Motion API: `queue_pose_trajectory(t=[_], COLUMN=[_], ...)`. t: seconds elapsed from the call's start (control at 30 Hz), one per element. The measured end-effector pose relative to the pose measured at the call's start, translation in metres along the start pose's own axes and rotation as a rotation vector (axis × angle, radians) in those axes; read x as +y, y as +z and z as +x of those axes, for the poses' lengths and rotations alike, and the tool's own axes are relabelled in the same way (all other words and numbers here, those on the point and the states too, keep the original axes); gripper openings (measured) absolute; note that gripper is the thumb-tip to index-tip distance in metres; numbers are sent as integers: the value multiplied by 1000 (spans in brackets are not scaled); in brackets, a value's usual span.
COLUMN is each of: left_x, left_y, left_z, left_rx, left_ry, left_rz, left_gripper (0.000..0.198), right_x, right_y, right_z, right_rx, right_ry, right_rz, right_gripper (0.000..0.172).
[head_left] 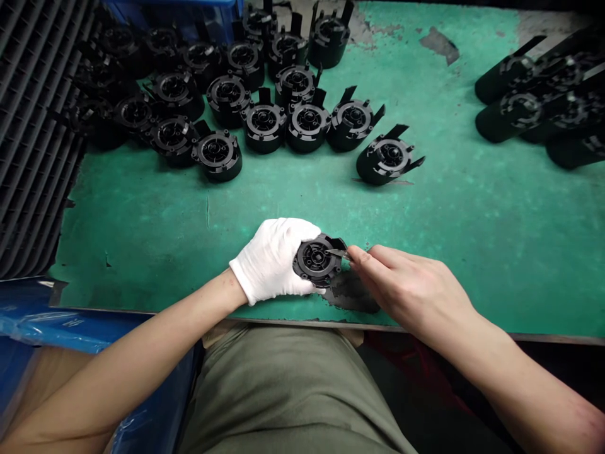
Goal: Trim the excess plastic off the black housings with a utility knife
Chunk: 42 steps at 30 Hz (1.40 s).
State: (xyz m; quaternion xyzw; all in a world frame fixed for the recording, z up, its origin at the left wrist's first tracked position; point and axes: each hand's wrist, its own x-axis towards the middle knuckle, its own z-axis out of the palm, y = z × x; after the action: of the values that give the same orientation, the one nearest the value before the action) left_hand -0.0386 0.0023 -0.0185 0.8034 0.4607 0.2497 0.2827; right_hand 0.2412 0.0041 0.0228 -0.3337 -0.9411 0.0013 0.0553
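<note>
My left hand [278, 258], in a white glove, is wrapped round a round black plastic housing [314, 260] near the front edge of the table. The housing's ribbed, ringed face is turned up towards me. Bare, my right hand [401, 277] pinches a small knife [338, 252] with a thin metal blade. Its tip reaches over the housing's face, at or just above the inner ring; whether it touches I cannot tell. Most of the knife's handle is hidden inside my right fingers.
Several similar black housings [265, 120] stand in a group at the back left of the green table [449, 233]. More black cylinders [505, 116] lie or stand at the right. Left are a black ribbed panel [33, 126] and blue plastic wrapping [51, 325]; a blue bin [189, 9] stands behind.
</note>
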Motion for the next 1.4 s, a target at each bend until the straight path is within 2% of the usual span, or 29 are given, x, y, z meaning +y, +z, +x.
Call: queue_pose_trajectory(t=[0.17, 0.27, 0.37, 0.47, 0.6, 0.73, 0.87, 1.23, 1.4], left_x=[-2, -2, -3, 0, 10, 20, 21, 26, 26], left_y=[1, 0, 0, 1, 7, 10, 11, 7, 8], left_z=[0, 0, 0, -1, -7, -13, -14, -12, -12], left_rx=[5, 15, 10, 11, 66, 55, 48, 46, 52], left_ry=[0, 8, 17, -4, -109, -207, -209, -231, -228], left_rz=[-17, -16, -7, -5, -11, -57, -57, -51, -74], left_gripper=[68, 66, 56, 58, 72, 69, 72, 56, 56], right_x=[17, 20, 15, 6, -7, -18, -23, -29, -35], right_y=[-1, -3, -5, -5, -3, 1, 6, 9, 7], right_z=[7, 10, 9, 4, -5, -12, -12, -8, -6], right_rx=[-23, -16, -6, -11, 29, 65, 55, 53, 64], right_ry=[-56, -93, -104, -73, 57, 193, 182, 182, 195], right_rz=[65, 72, 26, 7, 87, 135, 84, 78, 45], right_gripper=[24, 25, 26, 25, 25, 27, 28, 32, 34])
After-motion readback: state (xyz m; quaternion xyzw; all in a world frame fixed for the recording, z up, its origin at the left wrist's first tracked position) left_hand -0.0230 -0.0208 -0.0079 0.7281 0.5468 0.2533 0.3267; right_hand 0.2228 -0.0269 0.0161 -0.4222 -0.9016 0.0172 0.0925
